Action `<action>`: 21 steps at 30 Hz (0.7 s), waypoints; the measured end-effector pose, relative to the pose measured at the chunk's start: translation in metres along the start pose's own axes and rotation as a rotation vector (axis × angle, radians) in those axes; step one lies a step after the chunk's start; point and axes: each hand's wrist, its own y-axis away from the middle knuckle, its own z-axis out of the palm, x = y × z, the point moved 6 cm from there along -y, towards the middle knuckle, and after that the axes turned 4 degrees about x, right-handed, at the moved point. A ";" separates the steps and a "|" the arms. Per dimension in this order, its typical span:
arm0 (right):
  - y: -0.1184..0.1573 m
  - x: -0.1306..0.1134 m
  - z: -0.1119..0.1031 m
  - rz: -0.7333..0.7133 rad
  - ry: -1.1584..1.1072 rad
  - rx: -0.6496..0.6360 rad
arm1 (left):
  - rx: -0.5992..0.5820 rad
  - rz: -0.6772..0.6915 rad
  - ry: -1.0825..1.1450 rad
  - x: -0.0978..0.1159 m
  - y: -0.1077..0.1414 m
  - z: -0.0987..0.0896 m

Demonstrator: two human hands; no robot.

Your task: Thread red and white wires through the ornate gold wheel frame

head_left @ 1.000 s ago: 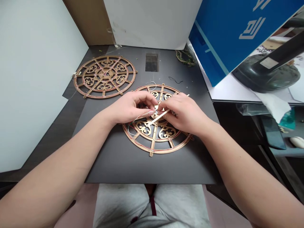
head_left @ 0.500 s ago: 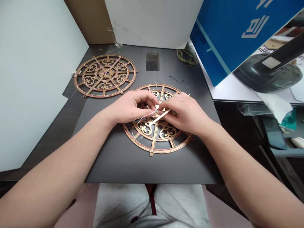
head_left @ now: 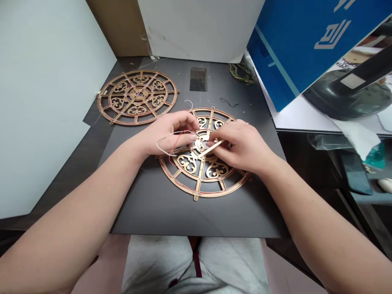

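A round openwork wooden wheel (head_left: 199, 188) with scroll cut-outs lies flat in front of me, thin wires running along its rings. Over its left half, my left hand (head_left: 171, 134) pinches thin red and white wires (head_left: 158, 143) near the hub, and their loose loops hang across my thumb. My right hand (head_left: 241, 143) grips a slim pale wooden stick (head_left: 210, 149), which slants down to the left over the hub. The fingertips of both hands are slightly apart. Whether my right fingertips also hold a wire is too small to tell.
A second wired wooden wheel (head_left: 114, 119) lies at the back left of the dark board (head_left: 147, 212). Behind it stand white panels (head_left: 199, 32); a blue panel (head_left: 275, 61) leans at the right. A black thread (head_left: 229, 102) and a leafy twig ring (head_left: 241, 74) lie further back.
My hands have drawn slightly apart at the hub. The red and white wires now loop up over my left thumb instead of hanging below it. The stick has shifted a little.
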 end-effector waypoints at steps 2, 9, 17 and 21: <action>-0.001 -0.005 0.007 -0.052 -0.001 -0.060 | 0.002 0.017 0.042 0.000 0.000 0.001; -0.004 -0.007 0.030 -0.085 0.195 -0.116 | 0.056 0.000 0.144 0.005 -0.001 0.004; 0.000 -0.007 0.027 -0.162 0.112 -0.113 | 0.000 0.068 0.049 0.004 0.000 -0.004; 0.001 -0.009 0.025 -0.178 0.069 -0.140 | -0.081 0.050 -0.128 0.002 0.000 -0.005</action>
